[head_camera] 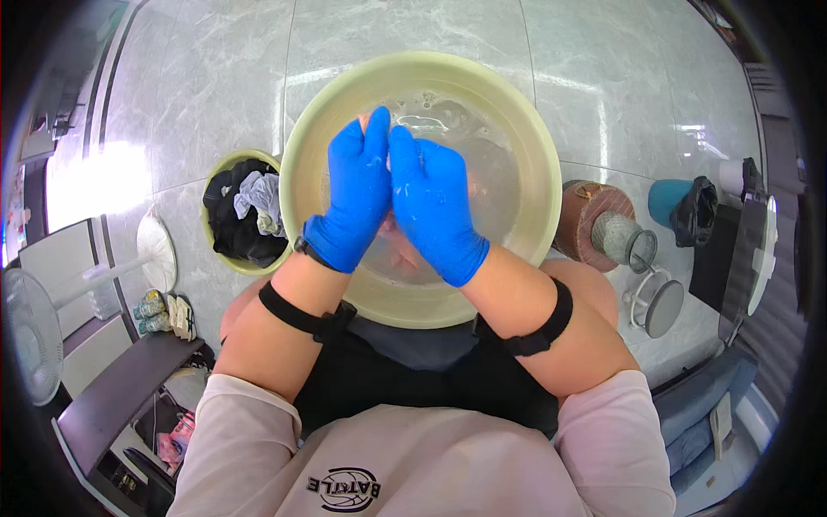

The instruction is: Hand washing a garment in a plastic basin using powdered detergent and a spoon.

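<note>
Both of my hands wear blue rubber gloves and are pressed side by side over a large pale-yellow plastic basin (520,123). My left hand (356,187) is closed on a pinkish cloth (364,121); a bit of it shows past the fingers. My right hand (431,194) is a fist against the left, gripping the same cloth between them. Most of the cloth is hidden by the gloves. Cloudy, sudsy water (484,142) fills the lower basin, and a blurred pink patch shows in it below my wrists.
Left of the basin stands a smaller yellow tub (213,242) with dark and grey clothes (242,207). A white pedestal fan (32,336) and shoes (182,316) are farther left. To the right are a glass vase (617,236), a reddish-brown drum-shaped stand (572,223) and a teal bin (669,200).
</note>
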### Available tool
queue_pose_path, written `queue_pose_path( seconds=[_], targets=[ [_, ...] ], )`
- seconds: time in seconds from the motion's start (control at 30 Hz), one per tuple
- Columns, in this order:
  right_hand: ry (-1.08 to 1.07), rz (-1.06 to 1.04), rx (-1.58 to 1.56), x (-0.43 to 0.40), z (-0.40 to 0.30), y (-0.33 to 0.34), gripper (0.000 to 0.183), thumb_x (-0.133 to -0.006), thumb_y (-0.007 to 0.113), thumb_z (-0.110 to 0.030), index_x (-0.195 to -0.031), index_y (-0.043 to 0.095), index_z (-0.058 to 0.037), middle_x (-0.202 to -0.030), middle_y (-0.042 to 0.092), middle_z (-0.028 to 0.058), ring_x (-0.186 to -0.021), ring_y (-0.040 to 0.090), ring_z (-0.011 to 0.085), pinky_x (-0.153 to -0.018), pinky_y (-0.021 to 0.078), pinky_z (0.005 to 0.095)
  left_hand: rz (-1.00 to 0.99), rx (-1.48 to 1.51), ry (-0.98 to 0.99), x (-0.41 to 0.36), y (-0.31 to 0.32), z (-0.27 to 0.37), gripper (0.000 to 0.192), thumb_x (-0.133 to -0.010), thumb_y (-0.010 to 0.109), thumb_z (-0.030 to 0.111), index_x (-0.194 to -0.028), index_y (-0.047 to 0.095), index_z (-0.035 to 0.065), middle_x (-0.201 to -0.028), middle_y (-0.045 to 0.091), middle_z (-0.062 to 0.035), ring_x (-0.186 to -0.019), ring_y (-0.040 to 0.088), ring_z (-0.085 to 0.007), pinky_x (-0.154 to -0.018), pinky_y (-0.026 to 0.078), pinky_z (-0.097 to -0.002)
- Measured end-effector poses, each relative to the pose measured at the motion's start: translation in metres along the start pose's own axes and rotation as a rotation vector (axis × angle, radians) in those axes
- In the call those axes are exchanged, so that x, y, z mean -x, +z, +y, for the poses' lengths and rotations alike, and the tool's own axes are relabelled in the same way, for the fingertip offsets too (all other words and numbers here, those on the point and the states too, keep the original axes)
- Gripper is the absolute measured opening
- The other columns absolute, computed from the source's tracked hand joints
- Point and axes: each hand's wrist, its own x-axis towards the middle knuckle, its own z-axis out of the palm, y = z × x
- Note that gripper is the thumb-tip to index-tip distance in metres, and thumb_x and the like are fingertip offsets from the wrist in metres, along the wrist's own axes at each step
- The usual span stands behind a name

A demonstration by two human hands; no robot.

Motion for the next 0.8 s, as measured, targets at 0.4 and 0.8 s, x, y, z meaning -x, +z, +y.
queue_pose_path(
  seconds=[0.4, 0.8],
  targets=[
    [0.432, -0.182, 0.044, -0.005, 0.005, -0.009, 0.033, -0.095, 0.043, -0.022, -0.084, 0.061, 0.0028, -0.075, 0.061, 0.0235, -0.065, 0.061, 0.0375, -0.061, 0.0456, 0.0447, 0.051, -0.114, -0.018, 0.003, 0.011, 0.001, 0.013, -0.093, 0.055, 0.013, -0.086, 0.060, 0.0034, -0.074, 0.055, -0.0027, -0.072, 0.052, -0.0092, -0.063, 0.042, -0.0265],
    [0.045, -0.108, 0.253, 0.009, 0.017, -0.011, 0.031, -0.094, 0.047, -0.024, -0.079, 0.060, 0.0009, -0.072, 0.063, 0.0201, -0.063, 0.060, 0.0331, -0.056, 0.0465, 0.0415, 0.025, -0.375, 0.149, 0.016, 0.033, 0.007, 0.021, -0.094, 0.054, 0.016, -0.090, 0.060, -0.0033, -0.070, 0.052, -0.0035, -0.067, 0.050, -0.0120, -0.063, 0.042, -0.0314]
  ],
)
